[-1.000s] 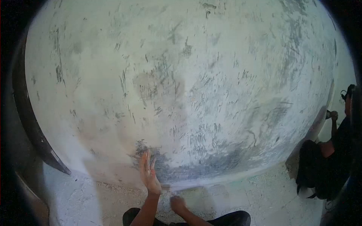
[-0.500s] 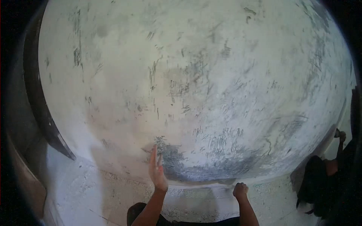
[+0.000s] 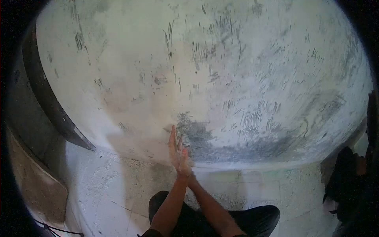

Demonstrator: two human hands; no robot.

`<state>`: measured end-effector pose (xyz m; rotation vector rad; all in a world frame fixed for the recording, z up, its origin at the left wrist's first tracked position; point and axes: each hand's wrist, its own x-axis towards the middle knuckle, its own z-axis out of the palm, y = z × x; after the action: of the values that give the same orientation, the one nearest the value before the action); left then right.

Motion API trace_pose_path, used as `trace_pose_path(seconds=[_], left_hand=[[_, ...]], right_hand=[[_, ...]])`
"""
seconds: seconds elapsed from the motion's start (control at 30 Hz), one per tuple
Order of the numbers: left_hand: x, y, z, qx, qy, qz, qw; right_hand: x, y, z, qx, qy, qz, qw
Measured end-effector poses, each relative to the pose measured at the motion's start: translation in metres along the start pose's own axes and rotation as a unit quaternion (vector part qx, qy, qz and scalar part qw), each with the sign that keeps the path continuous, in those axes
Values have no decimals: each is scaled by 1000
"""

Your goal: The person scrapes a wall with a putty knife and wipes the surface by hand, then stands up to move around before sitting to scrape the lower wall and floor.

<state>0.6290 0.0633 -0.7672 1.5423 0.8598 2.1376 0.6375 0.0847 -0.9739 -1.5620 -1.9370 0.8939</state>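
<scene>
My left hand [image 3: 176, 155] is at the low part of a whitish wall [image 3: 118, 63], fingers stretched upward and thumb apart. It lies beside a dark grey scuffed patch [image 3: 201, 136]. My right hand [image 3: 191, 162] is just behind the left one, the forearms meeting near the wrists. Most of the right hand is covered and smeared by motion, so its fingers and anything in them are hidden. A pale blur shows between the left fingers and the patch.
Dusty floor [image 3: 94, 193] with crumbs runs along the wall's foot. A dark upright frame [image 3: 59, 114] borders the wall on the left, with a brown board [image 3: 39, 181] nearer. Another person in dark clothing [image 3: 347, 181] is at the right edge. My bent knees [image 3: 256, 217] are below.
My right hand, a closed fist low on the right half a second ago, has swung left to behind my left hand. The view has tilted down and shifted slightly left.
</scene>
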Motion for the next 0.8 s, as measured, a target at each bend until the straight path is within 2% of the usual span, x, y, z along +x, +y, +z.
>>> trace_pose_path(seconds=[0.07, 0.13, 0.2, 0.23, 0.27, 0.3, 0.33, 0.4, 0.47, 0.53, 0.57, 0.6, 0.63, 0.67, 0.73, 0.77, 0.8], left_hand=[[3, -1, -2, -9, -2, -8, 1000], [6, -4, -1, -25, -1, -22, 999], [2, -8, 0, -53, -3, 29, 998], [1, -8, 4, -58, -1, 17, 998], [0, -4, 5, -43, 5, -4, 999], [0, -2, 7, -29, 13, -18, 999], [-2, -1, 9, -32, 16, -16, 999], [-4, 3, 13, 9, 1, -28, 1000], [-4, 7, 14, -4, -11, -24, 1000], [-4, 5, 13, -9, -23, -31, 999], [-5, 0, 11, -18, -20, -18, 999], [-4, -2, 10, -25, -16, -4, 1000], [-3, -1, 11, -24, -18, 1, 1000], [-4, 0, 12, -20, -16, -1, 1000], [-1, 2, 11, -14, -19, 3, 1000], [-1, 3, 10, -9, -13, -1, 1000], [-3, 4, 11, -7, -4, -5, 1000]], right_hand=[[-31, 14, -59, -4, -67, 66, 996], [-74, 47, -134, -34, -80, 135, 987], [-111, 97, -200, -205, -73, 232, 948], [-136, 138, -222, -271, -9, 238, 933], [-149, 117, -261, -354, -37, 318, 879], [-167, 141, -269, -416, -4, 317, 852], [-179, 156, -269, -437, -4, 317, 842], [-194, 182, -240, -447, -62, 315, 835], [-189, 229, -158, -463, -102, 250, 844], [-166, 270, -45, -439, -100, 200, 870], [-140, 150, -46, -253, -190, 333, 888], [-140, 127, -11, -385, -164, 126, 899], [-133, 60, -24, -261, -133, 137, 946], [-102, 95, 47, -340, -160, 59, 925], [-97, -30, -25, -81, -69, 57, 993], [-95, -30, -13, -75, -66, 56, 993], [-95, -21, 1, 14, 16, -1, 1000]])
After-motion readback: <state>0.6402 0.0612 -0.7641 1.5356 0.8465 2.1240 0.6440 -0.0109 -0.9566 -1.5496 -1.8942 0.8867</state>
